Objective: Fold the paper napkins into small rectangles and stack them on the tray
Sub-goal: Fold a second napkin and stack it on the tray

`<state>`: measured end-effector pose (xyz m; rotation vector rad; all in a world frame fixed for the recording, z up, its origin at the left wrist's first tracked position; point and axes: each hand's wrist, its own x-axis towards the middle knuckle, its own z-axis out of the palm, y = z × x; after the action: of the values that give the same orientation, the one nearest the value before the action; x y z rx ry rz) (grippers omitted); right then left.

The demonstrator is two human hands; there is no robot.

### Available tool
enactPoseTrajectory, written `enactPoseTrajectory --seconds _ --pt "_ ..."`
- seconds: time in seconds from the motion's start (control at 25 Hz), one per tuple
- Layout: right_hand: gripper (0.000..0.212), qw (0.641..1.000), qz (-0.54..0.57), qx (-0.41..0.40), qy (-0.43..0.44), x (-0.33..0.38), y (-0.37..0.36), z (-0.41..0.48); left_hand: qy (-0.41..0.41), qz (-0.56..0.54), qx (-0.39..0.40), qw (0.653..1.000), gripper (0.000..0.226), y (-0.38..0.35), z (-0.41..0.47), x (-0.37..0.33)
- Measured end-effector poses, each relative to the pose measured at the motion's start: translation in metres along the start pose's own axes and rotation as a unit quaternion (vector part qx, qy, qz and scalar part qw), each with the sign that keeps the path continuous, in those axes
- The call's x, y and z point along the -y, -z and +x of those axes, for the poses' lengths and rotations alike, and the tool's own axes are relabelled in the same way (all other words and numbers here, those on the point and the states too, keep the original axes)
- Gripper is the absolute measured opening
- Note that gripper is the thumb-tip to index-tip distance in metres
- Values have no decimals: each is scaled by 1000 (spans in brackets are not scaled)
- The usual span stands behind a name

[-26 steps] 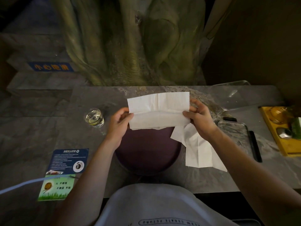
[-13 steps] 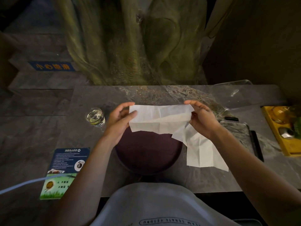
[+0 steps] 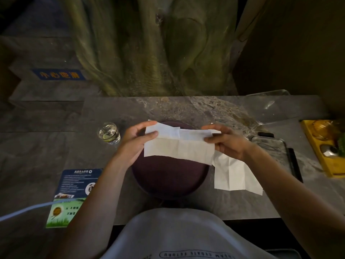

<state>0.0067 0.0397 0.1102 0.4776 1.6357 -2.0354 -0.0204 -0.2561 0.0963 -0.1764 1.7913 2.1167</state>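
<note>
Both hands, left hand [image 3: 136,141] and right hand [image 3: 226,142], pinch the creased white paper napkin [image 3: 179,146] above the round dark tray [image 3: 168,186], mid-fold; next, I'd say, halve it again.

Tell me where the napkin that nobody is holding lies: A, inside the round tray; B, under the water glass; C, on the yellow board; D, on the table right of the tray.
D: the loose napkin lies flat on the stone table, just right of the dark round tray, not in it; the held napkin is over the tray.
</note>
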Motion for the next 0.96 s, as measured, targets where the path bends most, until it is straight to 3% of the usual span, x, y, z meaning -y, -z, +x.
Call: enactPoseTrajectory --seconds 0.12,0.28,0.4,0.52,0.72,0.84,0.96 --pt "24 998 49 -28 10 3 1 6 2 129 17 992 51 4 0 -1" --pt "30 998 60 -11 19 4 1 8 -26 230 4 973 48 -2 -2 -3" --pt "38 996 -76 -27 38 1 -2 9 -57 296 -14 953 34 0 3 1" --pt "38 958 -266 -76 80 -2 -4 10 -65 349 -22 934 18 2 8 6" --pt "4 910 -370 -101 159 1 -2 5 -97 374 -24 922 12 0 11 6" --pt "19 930 -318 -82 165 3 2 5 -94 335 -12 938 10 3 12 8" --pt "14 973 -165 -69 144 4 -1 2 -53 213 -8 975 8 2 7 7"
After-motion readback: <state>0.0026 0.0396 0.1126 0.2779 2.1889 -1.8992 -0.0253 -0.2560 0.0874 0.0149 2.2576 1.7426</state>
